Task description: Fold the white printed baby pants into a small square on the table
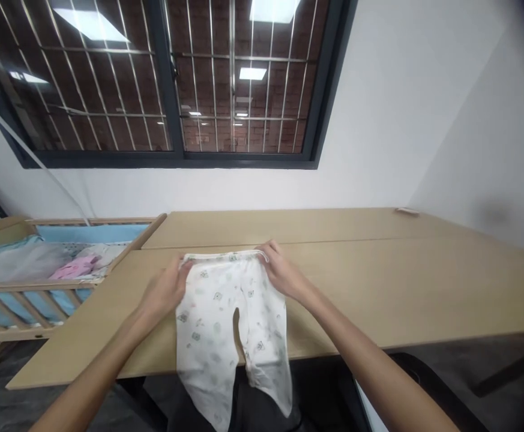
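1. The pants [225,312] are held at the waistband by both hands and lie spread flat on the table [401,282].
2. The left hand [167,291] is closed on the waistband's left corner; its fingers [181,271] are curled together onto the cloth.
3. The right hand [284,273] is closed on the right corner, with its fingers [268,251] pinched over the hem.
4. The waistband is stretched straight between the two sets of fingers.
5. Below the fingers, the two legs are seen running toward the person; their ends hang over the table's near edge.
6. A crib [63,288] is seen well to the left of the left fingers, touching the table's side, with a pink cloth [75,267] inside it.
7. Beyond the fingers, a white wall [379,150] and a barred window [176,78] are seen.
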Tool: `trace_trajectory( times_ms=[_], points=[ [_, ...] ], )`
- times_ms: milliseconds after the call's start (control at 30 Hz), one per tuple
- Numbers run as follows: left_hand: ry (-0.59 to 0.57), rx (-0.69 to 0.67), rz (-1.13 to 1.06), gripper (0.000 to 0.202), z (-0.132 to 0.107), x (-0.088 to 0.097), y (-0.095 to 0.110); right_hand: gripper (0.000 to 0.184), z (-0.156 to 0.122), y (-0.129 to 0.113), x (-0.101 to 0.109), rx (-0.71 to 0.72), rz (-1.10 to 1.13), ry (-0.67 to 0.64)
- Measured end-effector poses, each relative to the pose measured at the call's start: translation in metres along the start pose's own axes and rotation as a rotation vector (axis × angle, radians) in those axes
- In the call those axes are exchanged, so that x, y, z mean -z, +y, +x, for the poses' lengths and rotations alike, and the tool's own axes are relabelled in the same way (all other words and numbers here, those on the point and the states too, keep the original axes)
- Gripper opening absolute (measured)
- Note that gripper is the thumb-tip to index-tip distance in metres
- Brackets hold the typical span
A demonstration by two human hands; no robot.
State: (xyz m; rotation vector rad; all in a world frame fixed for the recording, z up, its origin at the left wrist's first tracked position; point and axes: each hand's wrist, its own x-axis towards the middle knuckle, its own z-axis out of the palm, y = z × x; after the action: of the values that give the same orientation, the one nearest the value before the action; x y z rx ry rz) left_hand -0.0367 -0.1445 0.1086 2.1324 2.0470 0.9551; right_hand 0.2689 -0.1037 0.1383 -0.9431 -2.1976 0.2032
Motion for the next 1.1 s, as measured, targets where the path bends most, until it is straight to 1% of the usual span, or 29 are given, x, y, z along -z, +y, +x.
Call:
trace_trajectory(
  times_ms=[67,100,167,267,367,467,533,667,800,900,1100],
  points=[
    [-0.125,-0.039,0.105,0.031,0.020,-0.037,-0.011,0.020,0.006,0.038,-0.028,-0.038,-0.034,-0.030],
    [-0.159,-0.056,0.131,0.030,0.027,-0.054,-0.017,0.020,0.007,0.055,-0.042,-0.051,-0.057,-0.051],
    [-0.183,-0.082,0.157,0.029,0.038,-0.084,-0.026,0.021,0.007,0.082,-0.065,-0.064,-0.112,-0.101],
    [-0.179,-0.094,0.178,0.029,0.052,-0.116,-0.038,0.027,0.007,0.109,-0.091,-0.064,-0.197,-0.188],
    [-0.170,-0.081,0.198,0.028,0.069,-0.137,-0.049,0.029,0.012,0.130,-0.106,-0.061,-0.247,-0.224],
    [-0.171,-0.079,0.191,0.028,0.087,-0.152,-0.056,0.019,0.025,0.152,-0.115,-0.090,-0.258,-0.207],
    [-0.178,-0.081,0.180,0.027,0.100,-0.161,-0.060,0.016,0.038,0.166,-0.119,-0.128,-0.275,-0.221],
    [-0.192,-0.063,0.165,0.030,0.127,-0.174,-0.069,0.019,0.062,0.193,-0.122,-0.200,-0.299,-0.270],
    [-0.191,-0.054,0.132,0.031,0.149,-0.183,-0.078,0.020,0.077,0.210,-0.124,-0.224,-0.287,-0.256],
    [-0.184,-0.052,0.087,0.030,0.154,-0.188,-0.084,0.018,0.079,0.217,-0.126,-0.226,-0.238,-0.224],
    [-0.179,-0.042,-0.005,0.029,0.150,-0.190,-0.091,0.020,0.077,0.215,-0.124,-0.265,-0.106,-0.178]
  ],
)
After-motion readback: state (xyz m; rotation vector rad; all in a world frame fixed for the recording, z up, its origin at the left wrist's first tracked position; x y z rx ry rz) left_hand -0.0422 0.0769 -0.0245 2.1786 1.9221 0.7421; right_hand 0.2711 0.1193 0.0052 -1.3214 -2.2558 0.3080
